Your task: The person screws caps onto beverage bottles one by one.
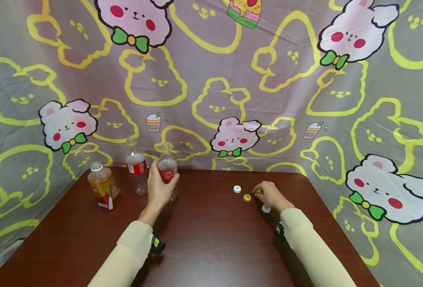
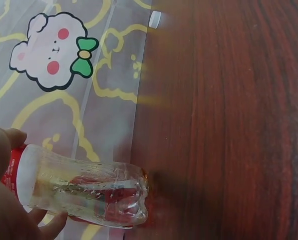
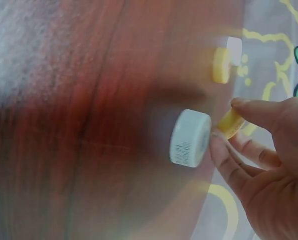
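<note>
My left hand [image 1: 160, 185] grips a clear plastic bottle [image 1: 166, 163] with a red label, its neck uncapped. In the left wrist view the lower half of that bottle [image 2: 94, 190] shows bare below the fingers. Over at the right, my right hand [image 1: 270, 194] pinches a yellow bottle cap [image 3: 230, 123] between thumb and fingers. Close beside those fingertips stands a white cap [image 3: 190, 138] with a barcode on its side. A second yellow cap [image 1: 247, 197] and another white cap [image 1: 237, 189] lie just left of the right hand.
Left of the held bottle stands another clear bottle [image 1: 136, 167] with a red label, also uncapped. A squarish bottle [image 1: 105, 187] with a yellow and red label is at the far left. A patterned cloth [image 1: 211, 79] rises behind the brown table [image 1: 211, 239].
</note>
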### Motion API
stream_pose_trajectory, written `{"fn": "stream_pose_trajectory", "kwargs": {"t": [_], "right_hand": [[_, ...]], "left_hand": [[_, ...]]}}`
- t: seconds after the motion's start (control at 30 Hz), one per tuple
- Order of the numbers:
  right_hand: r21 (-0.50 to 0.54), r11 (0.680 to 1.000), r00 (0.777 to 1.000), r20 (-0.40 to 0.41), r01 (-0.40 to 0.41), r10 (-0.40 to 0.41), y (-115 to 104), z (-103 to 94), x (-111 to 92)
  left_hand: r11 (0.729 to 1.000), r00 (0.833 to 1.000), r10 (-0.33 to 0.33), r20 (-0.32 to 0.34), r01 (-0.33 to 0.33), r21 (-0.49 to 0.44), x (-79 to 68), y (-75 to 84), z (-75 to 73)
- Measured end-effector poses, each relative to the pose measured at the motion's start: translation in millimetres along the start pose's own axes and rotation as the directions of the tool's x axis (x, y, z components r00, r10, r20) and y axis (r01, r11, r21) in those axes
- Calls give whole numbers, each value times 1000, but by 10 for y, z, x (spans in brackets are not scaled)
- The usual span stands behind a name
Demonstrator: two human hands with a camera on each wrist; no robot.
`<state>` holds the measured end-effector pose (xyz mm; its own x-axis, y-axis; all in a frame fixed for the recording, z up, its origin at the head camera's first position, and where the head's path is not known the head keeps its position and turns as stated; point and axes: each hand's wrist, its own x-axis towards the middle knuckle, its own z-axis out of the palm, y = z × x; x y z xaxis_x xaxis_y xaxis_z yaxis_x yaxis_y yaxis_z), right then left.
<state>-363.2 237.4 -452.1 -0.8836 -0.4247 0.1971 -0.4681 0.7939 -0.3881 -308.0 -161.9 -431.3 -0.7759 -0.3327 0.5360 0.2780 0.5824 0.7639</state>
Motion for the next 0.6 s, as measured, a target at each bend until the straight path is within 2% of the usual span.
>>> {"fn": "stream_pose_trajectory", "kwargs": {"t": [0.2,0.4,0.6], "right_hand": [[67,997,995,-93,40,-34,6,-99,-29],[119,992,988,-151,28,-9,-60,-209,-60],[152,986,976,-218,63,-28,-148,-310,-102]], "left_hand": [[997,997,78,26,-78,19,-35,55,-51],[988,990,130,61,-134,71,-75,109,-79],[964,971,213,109,-227,136,-126,154,-132]]}}
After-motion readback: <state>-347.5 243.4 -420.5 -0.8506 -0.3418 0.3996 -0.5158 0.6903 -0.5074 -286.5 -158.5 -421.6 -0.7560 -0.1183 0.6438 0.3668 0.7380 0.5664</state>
